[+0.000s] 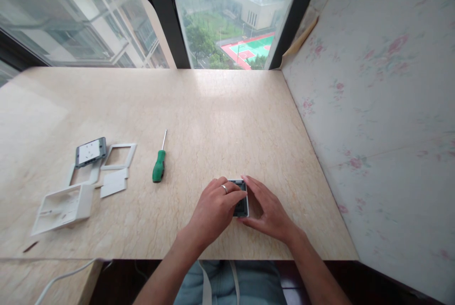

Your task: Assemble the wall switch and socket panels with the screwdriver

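both forearms rise from the near table edge and meet over 1 small part. left hand [216,206], a ring on 1 finger, is half curled, its fingertips pressed on the left edge and face of a switch module [241,204]. right hand [267,211] is flatter, fingers stretched along the module's right side, gripping it from there. the module is square, pale-rimmed with a dark grey middle, and lies on the marble table [220,115] near its front edge. well apart to the left lie a green screwdriver [159,165], a white frame [131,155], a grey switch plate [90,151] and a white back box [84,201].
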The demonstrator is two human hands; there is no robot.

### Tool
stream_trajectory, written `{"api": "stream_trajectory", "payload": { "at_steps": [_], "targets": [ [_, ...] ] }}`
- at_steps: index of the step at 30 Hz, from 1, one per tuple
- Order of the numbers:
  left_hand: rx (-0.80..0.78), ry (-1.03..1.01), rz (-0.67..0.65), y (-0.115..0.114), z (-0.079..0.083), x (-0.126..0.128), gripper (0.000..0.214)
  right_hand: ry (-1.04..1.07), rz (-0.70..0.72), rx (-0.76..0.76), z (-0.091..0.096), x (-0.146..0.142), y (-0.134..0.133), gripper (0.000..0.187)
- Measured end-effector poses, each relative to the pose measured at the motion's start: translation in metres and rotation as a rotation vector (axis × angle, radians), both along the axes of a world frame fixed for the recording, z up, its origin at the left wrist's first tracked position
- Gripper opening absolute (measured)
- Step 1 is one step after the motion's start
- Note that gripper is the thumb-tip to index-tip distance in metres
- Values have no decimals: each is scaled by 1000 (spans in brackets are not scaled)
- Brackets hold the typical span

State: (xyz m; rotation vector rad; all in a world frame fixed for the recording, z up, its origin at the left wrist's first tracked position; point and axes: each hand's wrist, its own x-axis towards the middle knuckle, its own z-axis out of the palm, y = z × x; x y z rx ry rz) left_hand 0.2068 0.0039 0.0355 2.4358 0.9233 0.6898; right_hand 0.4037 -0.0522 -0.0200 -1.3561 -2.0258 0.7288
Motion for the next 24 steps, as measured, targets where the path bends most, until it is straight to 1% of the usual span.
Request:
{"api": "stream_trajectory", "payload": {
  "at_steps": [3, 8, 14, 17, 20, 24],
  "targets": [
    [28, 6, -10, -1, 0, -1, 24, 2, 3, 9, 0, 0, 0, 95],
    [22, 15, -23, -3, 1, -2, 27, 0, -3, 19, -2, 1, -1, 95],
    [30, 77, 4, -5, 3, 2, 25, 9, -2, 29, -3, 0, 0, 94],
    [16, 111, 20, -7, 5, 4, 20, 13, -3, 33, -3, 0, 0, 95],
    [-7, 121, 32, -9, 8, 4, 16, 13, 0, 40, -3, 0, 0, 94],
    [-19, 127, 39, -10, 9, 3, 17, 13, 0, 35, -2, 0, 0, 95]
  ]
}}
